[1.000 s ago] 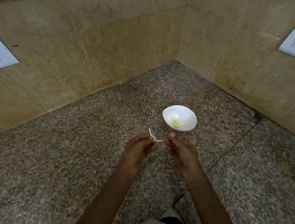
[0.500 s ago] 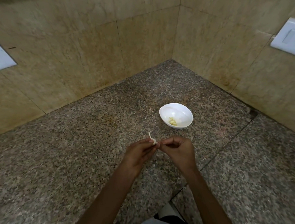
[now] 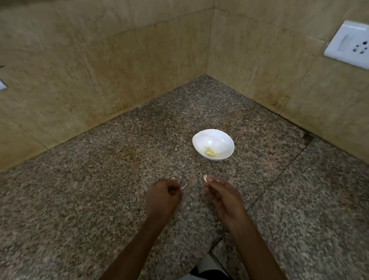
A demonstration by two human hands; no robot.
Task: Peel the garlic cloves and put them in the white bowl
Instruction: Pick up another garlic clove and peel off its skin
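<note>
Peel step looked about finished, drop-off not yet done. Right hand (image 3: 222, 195) pinched a garlic clove (image 3: 205, 178) at its fingertips, thumb against the first fingers (image 3: 212, 181), the other fingers loosely curled under. The clove looked pale and clean, likely bare, but it was too small to be sure no skin was left.

Left hand (image 3: 162, 195) was curled into a loose fist, its fingers (image 3: 173, 188) nipping a thin white skin scrap (image 3: 184, 186) that poked out toward the right fingers. The hands were apart, both above the tabletop (image 3: 96, 186).

White bowl (image 3: 219, 138) sat on the tabletop beyond the right fingers, near but not touching. A few yellowish peeled pieces (image 3: 209, 152) lay in its bottom.

Next move, as judged: carry the clove forward over the bowl's rim and let the pinch go, low enough that it doesn't bounce out. The left fingers need to shed the scrap away from the bowl. No other unpeeled cloves were in view.
</note>
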